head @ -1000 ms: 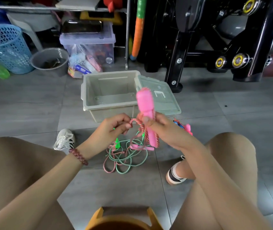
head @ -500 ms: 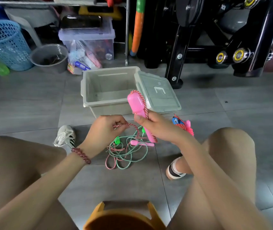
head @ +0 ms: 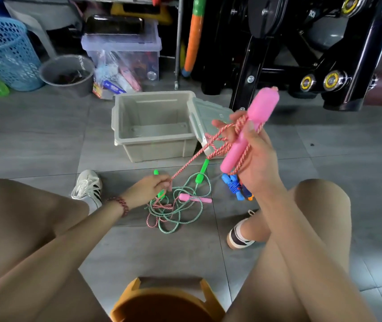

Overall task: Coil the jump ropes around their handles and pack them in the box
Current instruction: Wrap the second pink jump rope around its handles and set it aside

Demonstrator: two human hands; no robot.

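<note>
Head camera: pink rope taut between both hands

The right hand (head: pixel 257 163) grips a tilted pink handle (head: pixel 250 131) just right of the open box (head: pixel 120 126), with turns of pink rope (head: pixel 192 159) around it. The left hand (head: pixel 148 189) pinches that rope in front of the box. A second pink handle (head: pixel 194 198) lies there too, tangled with a green rope (head: pixel 185 210); a coiled blue rope (head: pixel 234 184) lies front-right.

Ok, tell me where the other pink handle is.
In the head view, the loose pink handle lies on the floor just right of the left hand, left of the blue rope bundle.
</note>
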